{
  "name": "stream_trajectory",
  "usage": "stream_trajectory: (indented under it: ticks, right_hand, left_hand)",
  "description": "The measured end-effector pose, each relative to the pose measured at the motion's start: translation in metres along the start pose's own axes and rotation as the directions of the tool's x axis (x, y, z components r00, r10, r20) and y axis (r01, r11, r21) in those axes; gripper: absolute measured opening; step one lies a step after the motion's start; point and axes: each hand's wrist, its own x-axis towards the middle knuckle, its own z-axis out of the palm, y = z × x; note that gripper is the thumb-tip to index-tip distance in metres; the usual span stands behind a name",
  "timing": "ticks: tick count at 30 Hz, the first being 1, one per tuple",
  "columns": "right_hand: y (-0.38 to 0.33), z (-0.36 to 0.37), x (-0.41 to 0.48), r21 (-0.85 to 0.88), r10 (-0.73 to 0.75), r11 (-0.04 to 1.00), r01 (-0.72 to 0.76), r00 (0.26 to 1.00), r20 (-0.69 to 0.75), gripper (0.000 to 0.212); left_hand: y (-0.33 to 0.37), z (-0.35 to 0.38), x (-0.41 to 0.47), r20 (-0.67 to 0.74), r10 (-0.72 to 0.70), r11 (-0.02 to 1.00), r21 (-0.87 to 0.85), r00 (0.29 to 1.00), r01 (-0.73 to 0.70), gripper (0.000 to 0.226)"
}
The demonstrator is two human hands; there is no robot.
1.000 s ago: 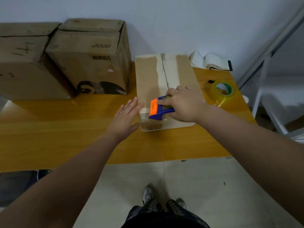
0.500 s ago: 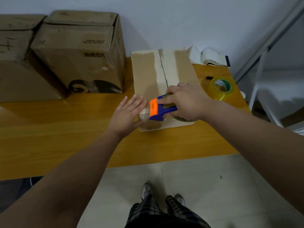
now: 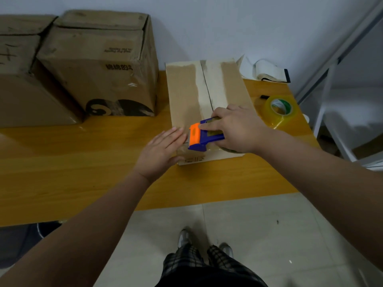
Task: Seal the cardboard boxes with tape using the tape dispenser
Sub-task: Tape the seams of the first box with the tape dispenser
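Head view gives us three cardboard boxes on the wooden tabletop (image 3: 83, 172): a big creased box (image 3: 99, 75) and a second big box (image 3: 18, 83) at the back left, plus one low oblong box (image 3: 186, 90). Its long axis runs from the near edge to the wall, with a pale band along its centre seam. We count one tape dispenser (image 3: 199, 138), blue plastic with an orange end, lying crosswise on that box's near end, orange end pointing left. Our right hand (image 3: 238, 131) curls around it. Our left hand (image 3: 159, 154) lies flat, fingers straight, against the box's near left corner. One glossy tape roll (image 3: 279, 110) sits by the right edge.
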Motion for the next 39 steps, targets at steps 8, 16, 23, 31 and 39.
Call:
stream_trajectory:
  ticks: [8, 16, 23, 31, 39]
  right_hand:
    - [0.001, -0.006, 0.005, -0.178, -0.060, 0.981, 0.071, 0.996, 0.062, 0.066]
    - [0.065, -0.028, -0.044, -0.233, -0.047, 0.971, 0.052, 0.999, 0.024, 0.064]
    - [0.088, -0.015, -0.057, -0.270, -0.015, 0.963, 0.027, 0.999, 0.048, 0.060]
    - [0.094, -0.005, -0.052, -0.205, -0.047, 0.977, 0.057, 0.997, 0.055, 0.059]
    - [0.092, -0.003, -0.043, -0.166, -0.045, 0.984, 0.064, 0.992, 0.115, 0.058]
  left_hand:
    - [0.009, -0.004, 0.011, -0.006, -0.091, 0.993, 0.073, 0.996, 0.092, 0.047]
    - [0.013, -0.008, 0.014, -0.018, -0.118, 0.991, 0.060, 0.993, 0.119, 0.045]
    - [0.023, -0.008, 0.015, -0.019, -0.214, 0.976, 0.022, 0.977, 0.215, 0.043]
    - [0.031, -0.008, 0.016, -0.025, -0.268, 0.963, 0.033, 0.963, 0.268, 0.045]
    - [0.033, -0.009, 0.016, -0.034, -0.274, 0.961, 0.038, 0.961, 0.276, 0.044]
